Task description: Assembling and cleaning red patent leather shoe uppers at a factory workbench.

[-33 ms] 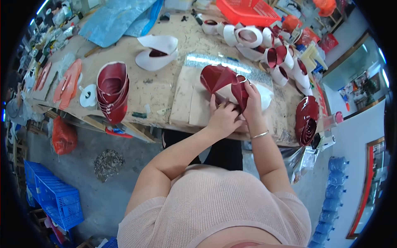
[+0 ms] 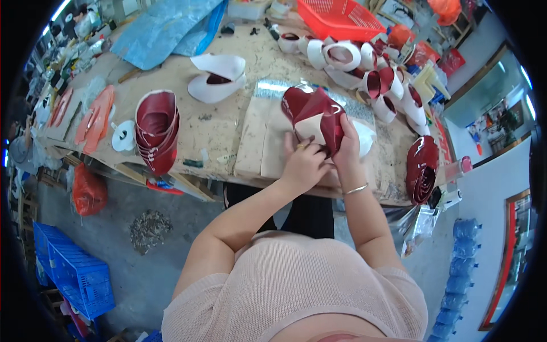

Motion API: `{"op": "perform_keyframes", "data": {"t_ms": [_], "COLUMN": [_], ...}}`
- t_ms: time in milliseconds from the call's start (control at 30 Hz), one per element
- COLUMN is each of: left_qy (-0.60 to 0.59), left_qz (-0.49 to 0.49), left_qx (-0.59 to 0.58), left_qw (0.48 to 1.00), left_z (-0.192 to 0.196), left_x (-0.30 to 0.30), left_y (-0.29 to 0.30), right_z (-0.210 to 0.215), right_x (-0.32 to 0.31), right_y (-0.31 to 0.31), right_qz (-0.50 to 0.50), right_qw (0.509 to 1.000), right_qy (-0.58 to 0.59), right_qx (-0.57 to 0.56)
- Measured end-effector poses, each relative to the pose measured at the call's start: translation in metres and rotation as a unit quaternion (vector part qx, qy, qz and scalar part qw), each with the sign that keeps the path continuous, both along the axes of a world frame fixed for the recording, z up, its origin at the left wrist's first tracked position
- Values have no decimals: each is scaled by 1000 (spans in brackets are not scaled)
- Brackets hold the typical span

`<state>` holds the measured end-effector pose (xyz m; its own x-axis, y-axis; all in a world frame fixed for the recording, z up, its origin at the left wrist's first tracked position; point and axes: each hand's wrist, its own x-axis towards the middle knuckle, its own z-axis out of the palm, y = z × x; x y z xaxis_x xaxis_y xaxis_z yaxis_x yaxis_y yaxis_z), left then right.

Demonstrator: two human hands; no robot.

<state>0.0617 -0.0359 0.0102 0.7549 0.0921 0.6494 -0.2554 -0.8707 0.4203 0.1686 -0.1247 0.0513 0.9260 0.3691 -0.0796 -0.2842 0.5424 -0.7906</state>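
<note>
On workbench (image 2: pixel 228 131), two hands, one red sheet (image 2: pixel 313 111)

head view — single fisheye, worn on the person's head | faces steeply down over chest and forearms | surface (image 2: pixel 228 131) lies across the upper half, within arm's reach | floor (image 2: pixel 142 268) farther below, at lower left | straight edges bow toward the dark round rim — no second view to overlap

Workshop — a small manufacturing space. A scuffed plywood workbench (image 2: pixel 216 128) carries stacked curled red sheets (image 2: pixel 156 131) and white cut pieces (image 2: pixel 216 77). Blue plastic crates (image 2: pixel 71 271) stand on a concrete floor (image 2: pixel 142 262).
</note>
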Motion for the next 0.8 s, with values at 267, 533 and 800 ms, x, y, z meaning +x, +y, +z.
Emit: {"op": "perform_keyframes", "data": {"t_ms": [267,533,800], "left_qy": [48,12,50], "left_qz": [-32,-29,-25], "left_qx": [406,468,402], "left_qw": [912,883,914], "left_z": [57,34,29], "left_x": [-33,-55,-58], "left_y": [101,106,93], "right_z": [-3,49,50], "right_x": [-16,-15,-8], "right_y": [18,52,78], "right_qz": [-248,322,409], "right_qw": [668,398,343], "right_qy": [-613,-620,-562], "right_qx": [-342,-595,-632]}}
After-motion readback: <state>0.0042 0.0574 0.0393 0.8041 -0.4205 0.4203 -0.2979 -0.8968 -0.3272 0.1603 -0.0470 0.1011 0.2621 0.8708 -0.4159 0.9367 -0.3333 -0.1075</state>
